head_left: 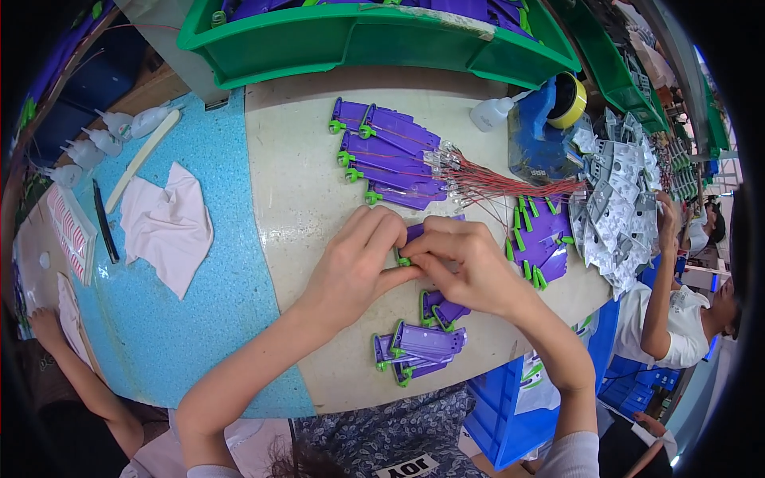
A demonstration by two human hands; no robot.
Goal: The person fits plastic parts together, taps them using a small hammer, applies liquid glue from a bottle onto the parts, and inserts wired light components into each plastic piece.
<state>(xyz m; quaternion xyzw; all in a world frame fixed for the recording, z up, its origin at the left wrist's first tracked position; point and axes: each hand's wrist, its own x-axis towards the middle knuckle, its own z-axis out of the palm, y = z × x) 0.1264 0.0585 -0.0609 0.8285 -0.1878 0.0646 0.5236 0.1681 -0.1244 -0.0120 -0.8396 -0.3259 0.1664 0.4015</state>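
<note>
My left hand (347, 267) and my right hand (470, 267) meet over the pale table. Both pinch a small purple plastic part (415, 231) with a green end piece (404, 260); fingers cover most of it. Just below my right hand lie a few similar purple parts (451, 311), and nearer me a loose stack of purple parts (430, 341) with green ends. Beyond my hands, several purple parts (390, 147) lie overlapped, with red wires (518, 185) running right from them. Purple pieces with green tabs (546, 247) sit right of my right hand.
A green bin (382, 46) spans the far edge. To the right are a white bottle (492, 115), a yellow tape roll (569, 101) and piled silver metal parts (617, 199). A pale cloth (167, 227) lies left on a blue mat (231, 319). Other people sit at both sides.
</note>
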